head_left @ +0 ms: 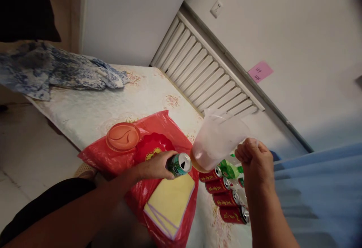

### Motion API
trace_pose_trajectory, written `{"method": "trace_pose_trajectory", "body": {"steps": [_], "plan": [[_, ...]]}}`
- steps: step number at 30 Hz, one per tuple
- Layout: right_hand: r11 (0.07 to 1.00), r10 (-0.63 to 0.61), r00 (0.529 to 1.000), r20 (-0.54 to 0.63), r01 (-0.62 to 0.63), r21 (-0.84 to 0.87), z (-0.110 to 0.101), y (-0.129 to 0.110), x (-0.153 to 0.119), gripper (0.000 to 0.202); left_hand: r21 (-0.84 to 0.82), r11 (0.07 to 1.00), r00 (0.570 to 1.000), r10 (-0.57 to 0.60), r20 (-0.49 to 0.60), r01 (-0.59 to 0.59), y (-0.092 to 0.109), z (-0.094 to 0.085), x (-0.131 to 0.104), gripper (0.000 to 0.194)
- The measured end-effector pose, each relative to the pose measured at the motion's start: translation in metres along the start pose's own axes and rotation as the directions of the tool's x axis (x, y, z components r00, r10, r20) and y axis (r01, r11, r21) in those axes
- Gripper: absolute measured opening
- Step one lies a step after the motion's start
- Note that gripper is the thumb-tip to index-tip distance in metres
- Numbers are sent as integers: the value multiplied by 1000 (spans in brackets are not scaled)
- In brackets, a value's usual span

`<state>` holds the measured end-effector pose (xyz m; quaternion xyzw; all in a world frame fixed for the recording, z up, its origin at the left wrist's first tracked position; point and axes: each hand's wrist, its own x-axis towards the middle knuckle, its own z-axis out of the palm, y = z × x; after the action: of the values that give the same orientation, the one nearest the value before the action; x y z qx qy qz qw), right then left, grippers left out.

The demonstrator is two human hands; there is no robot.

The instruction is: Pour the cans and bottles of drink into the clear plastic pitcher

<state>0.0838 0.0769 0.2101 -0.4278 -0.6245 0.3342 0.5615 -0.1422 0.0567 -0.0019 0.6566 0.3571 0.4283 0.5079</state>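
My left hand [161,165] is wrapped round a green can [179,164], its opened top facing right. My right hand [256,153] grips the handle of a clear plastic pitcher [217,138], which tilts and has some amber liquid low inside. The can's top is close to the pitcher's base. Below my left hand, a folded yellow cloth [171,202] with purple edging lies on a red plastic sheet [166,123]. A red scalloped dish [157,144] and an orange round container [123,136] rest on the same sheet.
Several red cans [233,214] stand in a row beside green-labelled bottles [229,168] at the right. A blue-and-white cloth [82,72] lies on the floral tablecloth [85,108]. A white radiator [206,70] lines the wall, and a blue curtain [319,191] hangs right.
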Motion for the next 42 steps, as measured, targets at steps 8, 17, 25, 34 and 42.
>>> {"method": "trace_pose_trajectory", "body": {"steps": [8, 17, 25, 34, 42], "plan": [[993, 86, 996, 37, -82, -89, -28, 2, -17, 41, -3, 1000, 965, 11, -263, -13, -12, -3, 11, 57], [966, 187, 978, 92, -167, -196, -36, 15, -30, 39, 2, 1000, 944, -11, -328, 13, -14, -5, 15, 60], [915, 241, 947, 212, -148, -376, -43, 20, -24, 34, 44, 999, 949, -7, -314, 22, -16, -8, 15, 59], [860, 278, 920, 277, -110, -498, -27, 12, -16, 36, 86, 996, 939, 10, -343, 21, -14, -8, 15, 52], [830, 267, 902, 339, -36, -557, -19, 5, -10, 34, 134, 991, 943, 24, -333, 22, -18, -8, 15, 53]]}}
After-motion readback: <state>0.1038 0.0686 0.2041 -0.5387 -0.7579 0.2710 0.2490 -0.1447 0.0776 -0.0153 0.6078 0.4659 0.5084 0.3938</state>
